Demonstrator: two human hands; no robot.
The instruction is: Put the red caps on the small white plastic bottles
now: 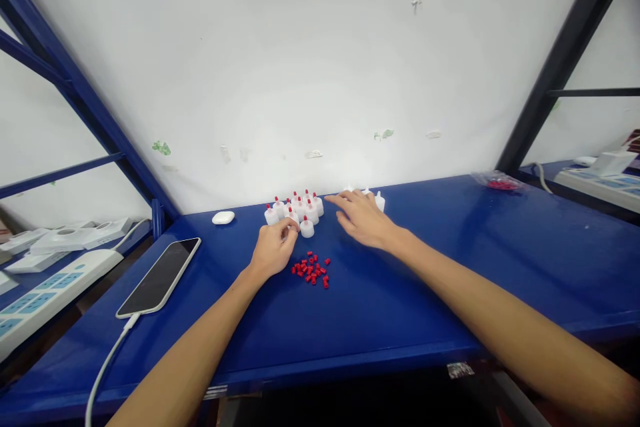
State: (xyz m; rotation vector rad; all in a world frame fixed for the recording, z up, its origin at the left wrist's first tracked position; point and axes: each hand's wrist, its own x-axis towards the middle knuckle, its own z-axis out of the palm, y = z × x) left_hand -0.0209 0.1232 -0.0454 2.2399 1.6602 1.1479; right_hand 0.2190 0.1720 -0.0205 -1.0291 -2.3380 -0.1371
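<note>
My left hand (pixel 275 245) is closed, its thumb and fingers curled together at the front edge of a group of small white squeeze bottles (pixel 311 213) with red caps. One capped bottle (pixel 291 216) stands right at its fingertips, partly covered by them; whether they grip it is hidden. Another capped bottle (pixel 307 228) stands just to the right of those fingers. My right hand (pixel 363 219) is open, fingers stretched out over white bottles without red caps, one of which (pixel 379 201) shows beside it. Loose red caps (pixel 311 269) lie scattered in front of the bottles.
On the left of the blue table (pixel 400 307) lie a phone (pixel 160 278) with a charging cable and a white earbud case (pixel 223 217). A plastic bag with red pieces (pixel 503 183) lies at the back right. Power strips (pixel 53 290) and metal frames stand at the sides.
</note>
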